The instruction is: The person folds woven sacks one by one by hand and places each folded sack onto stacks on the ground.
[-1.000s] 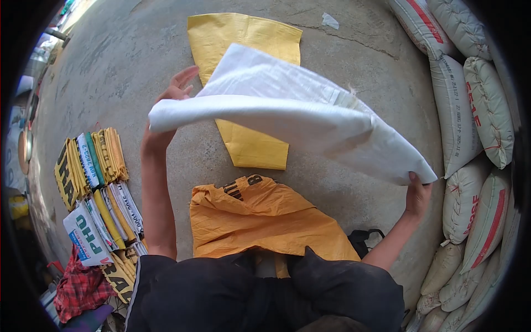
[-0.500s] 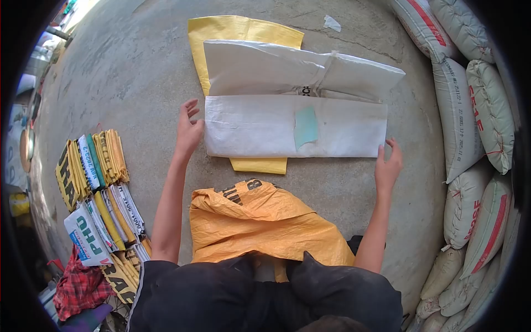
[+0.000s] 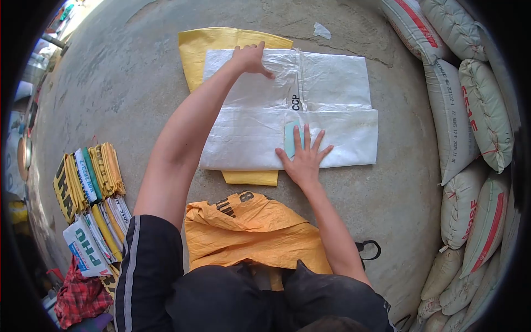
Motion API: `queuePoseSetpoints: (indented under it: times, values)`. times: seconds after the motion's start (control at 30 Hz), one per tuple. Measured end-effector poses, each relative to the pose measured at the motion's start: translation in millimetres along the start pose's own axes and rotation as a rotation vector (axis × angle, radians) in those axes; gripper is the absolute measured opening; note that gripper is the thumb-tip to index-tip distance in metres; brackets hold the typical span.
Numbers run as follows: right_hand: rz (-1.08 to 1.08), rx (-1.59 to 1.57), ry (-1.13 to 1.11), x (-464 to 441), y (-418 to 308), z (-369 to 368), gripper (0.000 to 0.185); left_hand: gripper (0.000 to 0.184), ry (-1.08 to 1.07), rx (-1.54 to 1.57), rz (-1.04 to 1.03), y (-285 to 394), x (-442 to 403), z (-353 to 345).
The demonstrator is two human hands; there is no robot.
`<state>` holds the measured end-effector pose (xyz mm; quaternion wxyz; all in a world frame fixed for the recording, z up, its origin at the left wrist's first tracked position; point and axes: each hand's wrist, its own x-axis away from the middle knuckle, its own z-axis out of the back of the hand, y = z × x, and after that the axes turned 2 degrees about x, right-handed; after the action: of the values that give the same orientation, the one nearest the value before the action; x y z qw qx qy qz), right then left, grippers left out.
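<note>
Clock directions run from the middle of the view. The white sack point(image 3: 337, 80) lies spread at twelve o'clock, its near part folded over, on a yellow sack point(image 3: 191, 58) that peeks out at eleven o'clock and along the near edge. The left hand point(image 3: 253, 59) is open, palm down on the white sack's far edge, its forearm crossing the left part. The right hand point(image 3: 304, 160) presses flat just right of the middle, fingers spread, partly over a pale blue patch point(image 3: 290, 141).

A crumpled orange sack point(image 3: 249, 238) sits at six o'clock, between the white sack and the dark clothing, the right forearm along its edge. A black strap point(image 3: 379, 252) loops at four. Filled sacks point(image 3: 451, 119) line the side from half past one to half past four. Folded bags point(image 3: 113, 210) are piled near nine, above a red checked cloth point(image 3: 83, 299) at eight. A white scrap point(image 3: 322, 31) lies on the concrete floor point(image 3: 406, 182) at one.

"CCP" reads on the white sack, "PHU" in green on the pile. The filled sacks' red lettering is only partly legible.
</note>
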<state>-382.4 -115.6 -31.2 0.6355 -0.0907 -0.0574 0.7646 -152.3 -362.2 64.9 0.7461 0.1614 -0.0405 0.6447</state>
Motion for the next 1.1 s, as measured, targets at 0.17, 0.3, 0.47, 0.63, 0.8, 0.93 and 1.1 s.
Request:
queuePoseSetpoints:
  times: [0.17,0.3,0.47,0.63,0.8,0.93,1.1]
  values:
    - [0.01,0.01,0.01,2,1,-3,0.09,0.104,-0.167,-0.016,-0.036,-2,-26,26]
    - [0.0,-0.006,0.037,1,1,2,0.089,0.055,-0.05,0.073,-0.335,39,49,63]
    - [-0.043,0.009,-0.105,-1,-4,13,0.082,0.042,-0.05,-0.127,-0.552,70,182,-13]
    - [-0.034,-0.17,-0.235,6,8,-8,0.058,0.061,0.169,-0.099,-0.58,45,226,-122]
    - [0.033,-0.513,-0.469,11,36,40,0.06,0.069,0.238,-0.011,-0.52,39,226,-145]
    - [0.052,-0.399,-0.835,2,32,167,0.052,0.068,0.368,-0.113,-0.514,40,224,-161]
    - [0.158,-0.341,0.086,-45,12,151,0.046,0.069,0.256,0.028,-0.529,39,220,-156]
